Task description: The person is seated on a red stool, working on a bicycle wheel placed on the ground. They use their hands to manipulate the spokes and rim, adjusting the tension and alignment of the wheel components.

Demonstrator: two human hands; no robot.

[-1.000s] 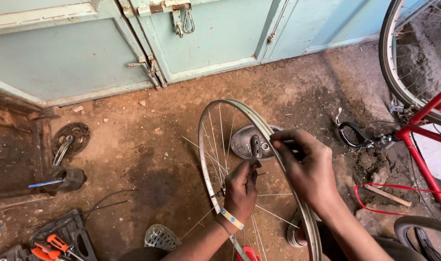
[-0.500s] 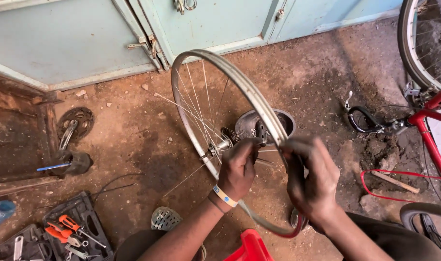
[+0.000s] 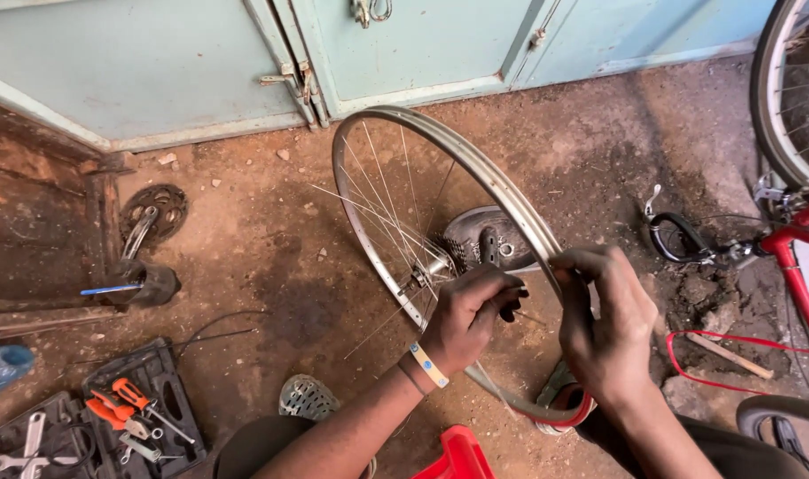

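Obs.: bare bicycle wheel point(image 3: 440, 239), silver rim with thin spokes, stands upright on the dirt floor point(image 3: 271, 266), resting near the person's knees at 6 o'clock of view.

Change vs. a second ago: the wheel has turned and tilted. The rim then faced the camera nearly edge-on; it now shows as a wider oval leaning toward 11 o'clock. Both hands have slid lower along it. Reads as the wheel being rotated by hand, section by section, to work along the spokes.

Left hand point(image 3: 466, 319): fingers curled shut inside the wheel near the hub, around a small dark item among the spokes; cannot tell what it is. Yellow wristband point(image 3: 429, 365) on that wrist.

Right hand point(image 3: 604, 324): fingers pinched closed on the rim at about 4 o'clock of the wheel, steadying it.

Surroundings: pale green metal doors point(image 3: 422, 44) at 12 o'clock. Open tool case point(image 3: 94, 417) with orange-handled tools at 8 o'clock. Chainring with crank point(image 3: 152, 213) at 9 o'clock. Red bicycle frame point(image 3: 803, 266) and a second wheel at 2–3 o'clock. Red plastic object point(image 3: 462, 457), partly cut off, at 6 o'clock.
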